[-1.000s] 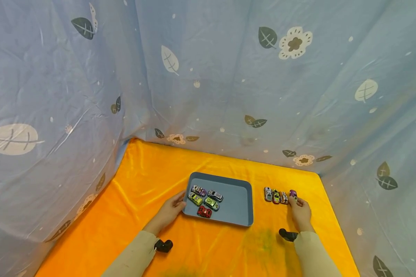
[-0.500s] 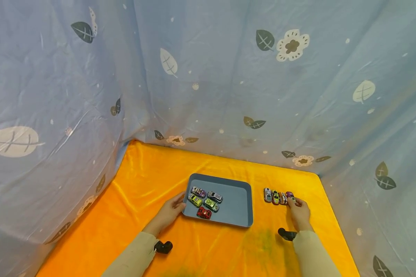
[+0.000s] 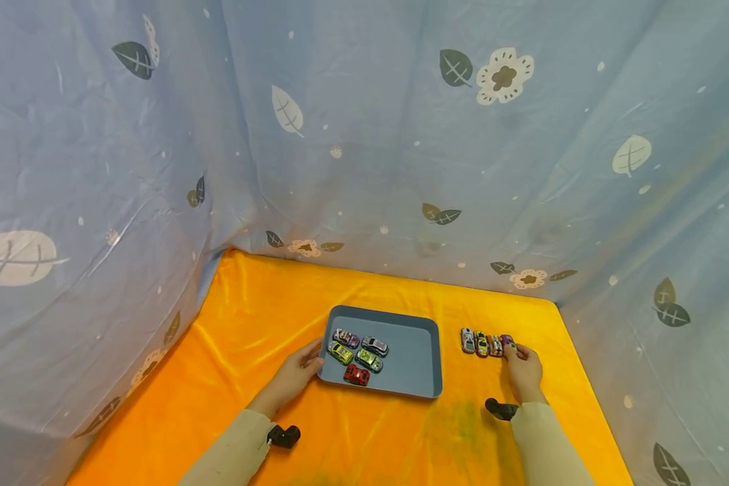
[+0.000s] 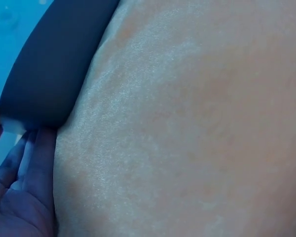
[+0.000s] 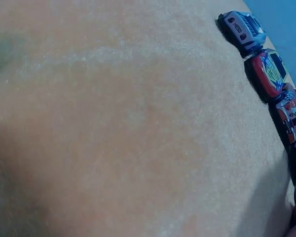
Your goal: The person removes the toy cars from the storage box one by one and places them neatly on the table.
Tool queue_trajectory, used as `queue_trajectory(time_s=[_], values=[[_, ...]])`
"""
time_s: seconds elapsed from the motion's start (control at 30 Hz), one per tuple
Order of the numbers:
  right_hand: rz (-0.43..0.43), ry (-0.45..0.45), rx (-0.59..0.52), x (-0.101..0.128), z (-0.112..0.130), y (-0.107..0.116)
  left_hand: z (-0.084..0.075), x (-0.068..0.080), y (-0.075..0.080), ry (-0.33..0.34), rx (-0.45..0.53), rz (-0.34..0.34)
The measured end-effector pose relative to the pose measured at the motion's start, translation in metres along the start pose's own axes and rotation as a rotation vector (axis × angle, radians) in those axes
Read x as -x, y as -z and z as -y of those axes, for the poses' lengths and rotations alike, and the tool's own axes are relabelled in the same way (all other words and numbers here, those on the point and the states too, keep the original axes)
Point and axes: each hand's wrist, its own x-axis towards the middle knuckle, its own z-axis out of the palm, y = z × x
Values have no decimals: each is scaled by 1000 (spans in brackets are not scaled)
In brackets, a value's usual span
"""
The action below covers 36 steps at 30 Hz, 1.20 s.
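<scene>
Lower right of the frame, the right hand (image 3: 524, 370) pinches a purple toy car (image 3: 507, 340) ending a row of cars (image 3: 482, 343); small, hard and light, it is probably best gripped by its sides. Left hand (image 3: 298, 373) holds the gray tray (image 3: 422, 356).

An orange cloth (image 3: 261, 317) covers the table. Behind it and along both its sides hangs a pale blue curtain (image 3: 364, 135), printed with leaves and flowers, its lower edge meeting the cloth's far and side edges.
</scene>
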Motion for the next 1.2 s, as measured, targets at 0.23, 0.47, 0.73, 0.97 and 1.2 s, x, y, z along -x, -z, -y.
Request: queue_trajectory(time_s=[0.23,0.47,0.73,0.97,1.2], values=[[-12,19,13,1,0,-1,2,-1,-1,21,7,-9],[-42,30,-38,2,3,1,0,-2,-3,-11,37,-6],[-17,4,-57,2,-2,3,1,0,-3,-21,3,-4],[-10,21,-54,7,4,5,0,3,-2,-45,7,-3],[-39,170,14,20,18,0,-2,3,-1,-14,18,7]])
